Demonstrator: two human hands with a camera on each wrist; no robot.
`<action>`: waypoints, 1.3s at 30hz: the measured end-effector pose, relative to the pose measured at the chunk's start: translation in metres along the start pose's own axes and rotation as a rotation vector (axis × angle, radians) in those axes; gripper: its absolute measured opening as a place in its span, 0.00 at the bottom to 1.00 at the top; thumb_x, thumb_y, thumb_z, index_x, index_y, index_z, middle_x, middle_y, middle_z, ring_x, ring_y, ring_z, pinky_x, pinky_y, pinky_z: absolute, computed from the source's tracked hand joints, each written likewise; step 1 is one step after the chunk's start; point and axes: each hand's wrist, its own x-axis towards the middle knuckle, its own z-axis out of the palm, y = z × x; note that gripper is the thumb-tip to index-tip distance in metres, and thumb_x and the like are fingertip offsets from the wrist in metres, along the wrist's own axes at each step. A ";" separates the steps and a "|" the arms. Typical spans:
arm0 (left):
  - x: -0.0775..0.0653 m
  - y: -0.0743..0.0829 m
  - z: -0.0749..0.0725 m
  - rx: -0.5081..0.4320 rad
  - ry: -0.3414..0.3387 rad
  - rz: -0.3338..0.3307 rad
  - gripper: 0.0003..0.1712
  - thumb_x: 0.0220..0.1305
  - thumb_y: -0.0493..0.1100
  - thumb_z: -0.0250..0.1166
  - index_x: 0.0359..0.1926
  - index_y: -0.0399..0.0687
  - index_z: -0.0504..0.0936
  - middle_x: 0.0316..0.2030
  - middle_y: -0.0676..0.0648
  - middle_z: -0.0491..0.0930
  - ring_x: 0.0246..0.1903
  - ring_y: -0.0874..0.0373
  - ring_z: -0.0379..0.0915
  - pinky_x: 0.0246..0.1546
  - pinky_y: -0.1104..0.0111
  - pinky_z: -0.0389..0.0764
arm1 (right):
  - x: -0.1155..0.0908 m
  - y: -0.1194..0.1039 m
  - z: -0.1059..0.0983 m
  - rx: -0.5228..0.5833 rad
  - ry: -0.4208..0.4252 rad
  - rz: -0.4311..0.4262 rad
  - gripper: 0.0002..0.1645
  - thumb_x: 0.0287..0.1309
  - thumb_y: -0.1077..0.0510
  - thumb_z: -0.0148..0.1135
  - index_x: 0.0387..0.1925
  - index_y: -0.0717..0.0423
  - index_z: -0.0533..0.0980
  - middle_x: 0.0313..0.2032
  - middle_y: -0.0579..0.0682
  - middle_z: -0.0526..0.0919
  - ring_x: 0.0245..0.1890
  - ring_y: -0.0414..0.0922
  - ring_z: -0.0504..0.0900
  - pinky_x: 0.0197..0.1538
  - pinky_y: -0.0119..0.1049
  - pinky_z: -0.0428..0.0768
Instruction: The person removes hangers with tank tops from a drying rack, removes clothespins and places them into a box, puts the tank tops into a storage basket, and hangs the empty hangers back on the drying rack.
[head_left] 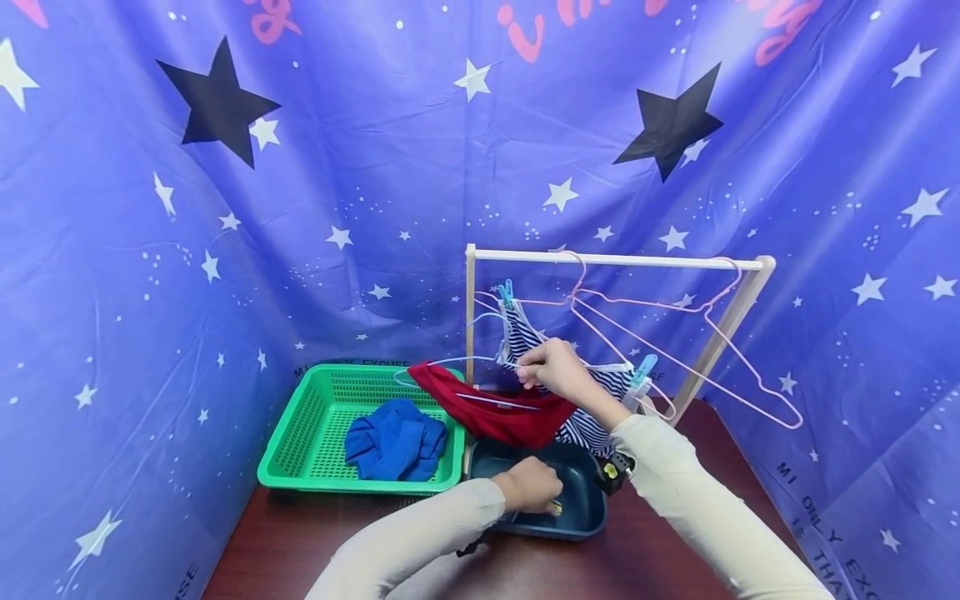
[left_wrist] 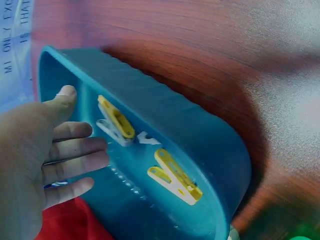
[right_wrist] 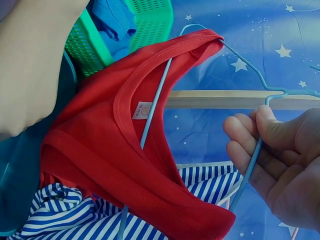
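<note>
My right hand (head_left: pixel 553 367) grips the light blue wire hanger (right_wrist: pixel 255 156) just below its neck, thumb and fingers around the wire. Red underpants (right_wrist: pixel 107 130) hang on that hanger, the wire passing through both leg openings. Down inside the dark teal basin (left_wrist: pixel 185 117), my left hand (left_wrist: pixel 60 150) has its fingers extended and holds nothing. Beside its fingertips lie two yellow-and-white clothespins, one clothespin (left_wrist: pixel 116 120) by the wall and another clothespin (left_wrist: pixel 175 177) farther along. Behind the red underpants hangs a blue-and-white striped garment (head_left: pixel 522 337) with blue clothespins (head_left: pixel 643 368) on it.
A green perforated basket (head_left: pixel 300 433) holding a crumpled blue cloth (head_left: pixel 397 442) stands left of the basin. Behind, a wooden rack (head_left: pixel 622 260) carries pink hangers (head_left: pixel 750 358). Everything stands on a dark red-brown table (head_left: pixel 660 542) before a starry blue curtain (head_left: pixel 390 167).
</note>
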 end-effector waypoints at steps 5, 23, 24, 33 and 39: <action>-0.009 -0.006 -0.014 0.001 0.099 0.027 0.19 0.69 0.65 0.61 0.30 0.65 0.88 0.23 0.61 0.85 0.23 0.69 0.78 0.24 0.76 0.78 | -0.003 0.000 -0.003 -0.025 0.023 -0.017 0.07 0.62 0.68 0.67 0.39 0.68 0.87 0.31 0.61 0.90 0.28 0.49 0.90 0.37 0.41 0.88; -0.061 -0.070 -0.081 -0.123 0.781 0.005 0.08 0.68 0.51 0.68 0.33 0.56 0.89 0.27 0.57 0.84 0.29 0.64 0.80 0.33 0.73 0.80 | -0.015 0.004 -0.013 -0.008 0.124 -0.059 0.04 0.60 0.69 0.68 0.34 0.68 0.87 0.30 0.61 0.90 0.28 0.51 0.91 0.38 0.41 0.88; -0.065 -0.075 -0.083 -0.123 0.829 -0.003 0.07 0.66 0.50 0.69 0.33 0.56 0.89 0.26 0.57 0.84 0.29 0.64 0.79 0.32 0.74 0.80 | -0.016 0.005 -0.014 -0.018 0.130 -0.064 0.04 0.60 0.69 0.68 0.33 0.67 0.87 0.29 0.61 0.90 0.28 0.51 0.91 0.38 0.41 0.88; -0.101 -0.131 -0.095 -0.152 1.192 -0.248 0.06 0.59 0.41 0.72 0.37 0.46 0.91 0.35 0.50 0.89 0.37 0.57 0.85 0.42 0.66 0.86 | -0.021 0.007 -0.025 0.032 0.136 -0.048 0.07 0.62 0.70 0.66 0.38 0.72 0.86 0.31 0.65 0.89 0.30 0.53 0.91 0.40 0.42 0.89; -0.130 -0.155 -0.093 -0.302 1.182 -0.415 0.09 0.67 0.40 0.69 0.45 0.43 0.90 0.44 0.46 0.88 0.45 0.51 0.84 0.51 0.59 0.83 | -0.024 0.006 -0.032 0.009 0.151 -0.063 0.06 0.62 0.69 0.66 0.36 0.70 0.86 0.29 0.62 0.89 0.29 0.52 0.91 0.43 0.47 0.88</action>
